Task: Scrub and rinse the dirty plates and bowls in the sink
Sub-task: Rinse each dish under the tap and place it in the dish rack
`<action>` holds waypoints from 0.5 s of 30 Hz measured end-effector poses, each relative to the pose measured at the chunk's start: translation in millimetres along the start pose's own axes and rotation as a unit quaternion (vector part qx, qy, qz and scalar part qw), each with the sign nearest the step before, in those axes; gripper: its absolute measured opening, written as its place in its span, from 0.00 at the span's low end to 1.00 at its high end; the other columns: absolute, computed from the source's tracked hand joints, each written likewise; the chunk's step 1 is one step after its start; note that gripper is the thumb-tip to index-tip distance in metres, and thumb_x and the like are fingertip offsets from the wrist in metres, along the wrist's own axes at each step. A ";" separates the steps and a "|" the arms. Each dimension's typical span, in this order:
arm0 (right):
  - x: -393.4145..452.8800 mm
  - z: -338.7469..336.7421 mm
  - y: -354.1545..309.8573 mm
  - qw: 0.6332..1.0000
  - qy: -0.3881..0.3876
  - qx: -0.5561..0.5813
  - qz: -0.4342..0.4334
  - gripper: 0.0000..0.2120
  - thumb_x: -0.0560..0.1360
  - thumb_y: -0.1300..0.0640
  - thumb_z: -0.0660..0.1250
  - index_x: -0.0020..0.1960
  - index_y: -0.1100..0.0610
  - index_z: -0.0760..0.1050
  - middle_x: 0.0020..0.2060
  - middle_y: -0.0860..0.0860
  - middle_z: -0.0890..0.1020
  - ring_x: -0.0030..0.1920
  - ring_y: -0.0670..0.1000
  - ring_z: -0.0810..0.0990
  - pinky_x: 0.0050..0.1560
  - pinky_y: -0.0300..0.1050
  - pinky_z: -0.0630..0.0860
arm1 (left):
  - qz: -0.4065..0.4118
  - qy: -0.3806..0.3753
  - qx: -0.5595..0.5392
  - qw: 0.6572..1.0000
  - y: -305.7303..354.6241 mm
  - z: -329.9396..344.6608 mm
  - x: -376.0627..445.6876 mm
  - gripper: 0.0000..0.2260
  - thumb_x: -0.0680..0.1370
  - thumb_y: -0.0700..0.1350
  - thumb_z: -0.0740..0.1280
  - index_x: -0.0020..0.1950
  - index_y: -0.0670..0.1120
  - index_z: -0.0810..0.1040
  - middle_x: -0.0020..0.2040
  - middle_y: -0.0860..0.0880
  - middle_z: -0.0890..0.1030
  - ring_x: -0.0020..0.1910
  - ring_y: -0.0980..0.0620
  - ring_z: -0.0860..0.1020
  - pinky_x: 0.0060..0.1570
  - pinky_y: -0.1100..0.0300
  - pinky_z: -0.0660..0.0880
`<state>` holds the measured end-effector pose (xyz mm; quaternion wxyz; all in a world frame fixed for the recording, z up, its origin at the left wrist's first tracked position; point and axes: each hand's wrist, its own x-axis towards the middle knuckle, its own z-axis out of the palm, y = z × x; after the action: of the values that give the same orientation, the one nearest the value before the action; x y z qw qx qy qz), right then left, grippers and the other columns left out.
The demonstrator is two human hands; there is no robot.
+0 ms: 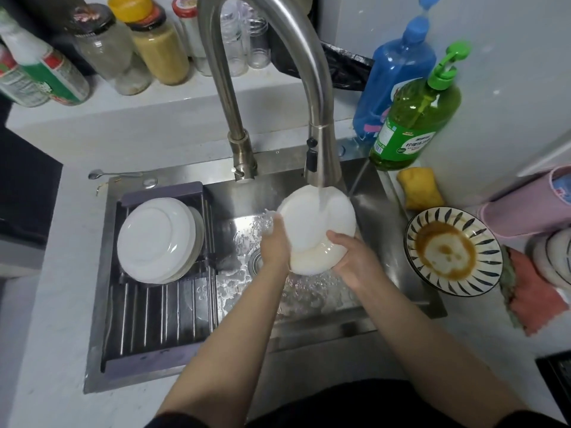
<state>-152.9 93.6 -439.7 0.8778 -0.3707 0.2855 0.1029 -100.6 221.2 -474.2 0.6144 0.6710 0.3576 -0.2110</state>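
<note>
A round white ceramic plate [312, 223] is held tilted over the middle of the stainless steel sink [386, 217], directly under the brushed-metal pull-down faucet [321, 156], whose stream of water [323, 200] strikes the plate's far edge. The left hand [273, 242] grips the plate's left rim, its fingers curled behind the plate and mostly hidden. The right hand [355, 257] holds the near right rim, its thumb lying on the plate's face and the other fingers wrapped underneath. Cloudy water pools at the plate's near edge.

On the left of the sink, a stack of white plates [157, 239] leans in a dark slatted drying rack [154, 313]. On the counter [46, 304] to the right sits a blue-and-white striped bowl [454, 251] smeared with brown sauce, beside a pink dishcloth [531, 298]. Farther back on the right stand a green pump bottle of dish soap [417, 118], a blue bottle [398, 78] and a yellow sponge [420, 188].
</note>
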 end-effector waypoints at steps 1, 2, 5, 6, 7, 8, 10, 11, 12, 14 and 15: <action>-0.3 1.0 -2.8 1.000 0.000 0.006 -0.003 0.12 0.75 0.70 0.61 0.51 0.57 0.77 0.43 0.53 0.85 0.46 0.54 0.82 0.46 0.53 0.80 | 0.027 0.020 0.018 0.999 -1.2 2.6 -5.6 0.28 0.79 0.63 0.56 0.68 0.42 0.69 0.62 0.41 0.77 0.57 0.40 0.77 0.60 0.45 0.74; 1.1 3.0 -3.6 1.000 0.007 0.012 -0.005 0.11 0.76 0.70 0.60 0.51 0.57 0.77 0.43 0.54 0.85 0.46 0.54 0.82 0.50 0.54 0.79 | 0.062 0.041 0.046 0.996 -2.5 6.4 -14.1 0.26 0.81 0.57 0.55 0.73 0.43 0.64 0.67 0.39 0.73 0.62 0.39 0.74 0.63 0.46 0.72; 4.6 9.0 1.4 1.000 0.020 0.001 -0.003 0.16 0.74 0.69 0.64 0.61 0.63 0.74 0.52 0.59 0.82 0.54 0.58 0.81 0.57 0.55 0.77 | 0.085 0.071 0.098 0.989 -13.2 23.1 -40.9 0.27 0.83 0.48 0.53 0.79 0.43 0.48 0.77 0.38 0.54 0.74 0.38 0.59 0.72 0.47 0.58; 5.2 10.7 4.1 1.000 0.024 -0.010 0.002 0.21 0.72 0.68 0.67 0.65 0.64 0.72 0.56 0.60 0.81 0.57 0.60 0.80 0.58 0.56 0.76 | 0.064 0.075 0.083 0.992 -16.5 25.0 -41.8 0.27 0.83 0.49 0.53 0.79 0.43 0.47 0.78 0.39 0.53 0.74 0.38 0.58 0.73 0.47 0.57; 5.0 13.1 6.5 0.999 0.024 -0.020 0.007 0.25 0.70 0.68 0.69 0.66 0.63 0.71 0.58 0.61 0.80 0.59 0.61 0.79 0.60 0.58 0.75 | 0.051 0.080 0.064 0.993 -16.6 22.4 -40.0 0.28 0.83 0.51 0.54 0.79 0.44 0.48 0.77 0.39 0.55 0.73 0.38 0.61 0.71 0.47 0.60; 4.3 12.9 7.7 0.999 0.021 -0.029 0.013 0.27 0.68 0.67 0.70 0.66 0.63 0.71 0.58 0.61 0.80 0.59 0.61 0.78 0.60 0.59 0.74 | 0.042 0.075 0.047 0.995 -16.7 17.9 -33.8 0.28 0.82 0.53 0.55 0.78 0.45 0.52 0.75 0.39 0.61 0.69 0.38 0.66 0.69 0.45 0.65; 4.8 9.5 5.1 0.999 0.011 -0.045 0.029 0.24 0.68 0.66 0.69 0.64 0.64 0.73 0.55 0.59 0.81 0.55 0.59 0.80 0.56 0.57 0.77 | 0.012 0.017 -0.008 1.000 -12.5 -1.3 -16.0 0.30 0.78 0.60 0.61 0.74 0.44 0.63 0.67 0.42 0.73 0.61 0.39 0.75 0.61 0.42 0.73; 5.5 6.3 0.8 0.998 0.007 -0.045 0.042 0.25 0.67 0.65 0.70 0.63 0.64 0.73 0.53 0.59 0.81 0.54 0.59 0.80 0.53 0.55 0.78 | -0.013 -0.029 -0.050 0.998 -9.2 -12.0 -9.5 0.33 0.74 0.63 0.66 0.70 0.43 0.68 0.63 0.43 0.77 0.58 0.41 0.78 0.58 0.41 0.75; 8.1 1.7 -2.2 0.997 0.007 -0.042 0.057 0.29 0.64 0.63 0.73 0.64 0.65 0.73 0.54 0.59 0.81 0.54 0.59 0.80 0.51 0.55 0.79 | -0.034 -0.082 -0.093 0.992 -6.1 -24.4 -3.6 0.35 0.69 0.65 0.71 0.67 0.43 0.72 0.60 0.43 0.80 0.56 0.41 0.80 0.57 0.40 0.76; 10.5 -7.7 -9.7 0.995 -0.012 -0.051 0.087 0.42 0.53 0.59 0.81 0.65 0.65 0.72 0.58 0.61 0.80 0.57 0.61 0.78 0.47 0.56 0.81 | -0.050 -0.174 -0.146 0.973 0.4 -46.4 -2.8 0.27 0.70 0.57 0.73 0.63 0.43 0.74 0.57 0.42 0.82 0.57 0.42 0.80 0.59 0.39 0.74; 12.4 -12.2 -13.5 0.993 -0.024 -0.066 0.093 0.45 0.50 0.57 0.83 0.65 0.64 0.73 0.58 0.61 0.79 0.58 0.61 0.78 0.46 0.56 0.80 | -0.055 -0.215 -0.170 0.960 0.9 -53.3 -2.5 0.20 0.74 0.51 0.70 0.62 0.43 0.74 0.57 0.42 0.82 0.58 0.42 0.79 0.60 0.39 0.73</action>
<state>-142.7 75.0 -445.7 0.8443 -0.3972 0.2907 0.2118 -109.9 272.6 -463.4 0.7690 0.4747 0.2844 -0.3201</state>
